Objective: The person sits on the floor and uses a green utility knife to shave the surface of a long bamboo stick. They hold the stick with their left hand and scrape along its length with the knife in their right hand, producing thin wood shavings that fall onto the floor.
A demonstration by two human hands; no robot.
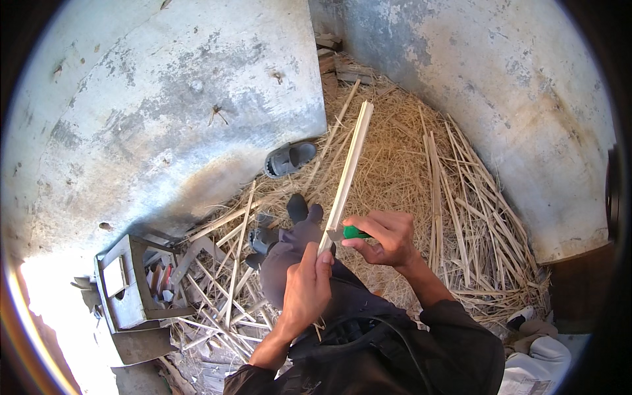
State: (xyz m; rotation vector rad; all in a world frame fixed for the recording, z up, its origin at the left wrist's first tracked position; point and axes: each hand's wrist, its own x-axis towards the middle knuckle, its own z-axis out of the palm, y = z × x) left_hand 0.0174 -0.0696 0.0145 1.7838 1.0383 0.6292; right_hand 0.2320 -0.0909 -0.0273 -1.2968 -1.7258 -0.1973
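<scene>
My left hand (307,283) is closed around the lower end of a long pale split strip of wood or bamboo (349,168). The strip slants up and away from me over my lap, its far end higher and to the right. In my right hand (390,238) is a knife with a green handle (355,232), gripped between thumb and fingers. Its short blade lies against the strip, just beyond my left hand's fingertips. How far the blade cuts in cannot be made out.
Thin shavings (388,145) cover the floor ahead. Split strips (494,230) lie heaped at right, others (227,283) at left. A dark clog (289,159) sits by the weathered wall (197,85). At left stands a small wooden box (125,289) with things inside; white cloth (540,365) lies lower right.
</scene>
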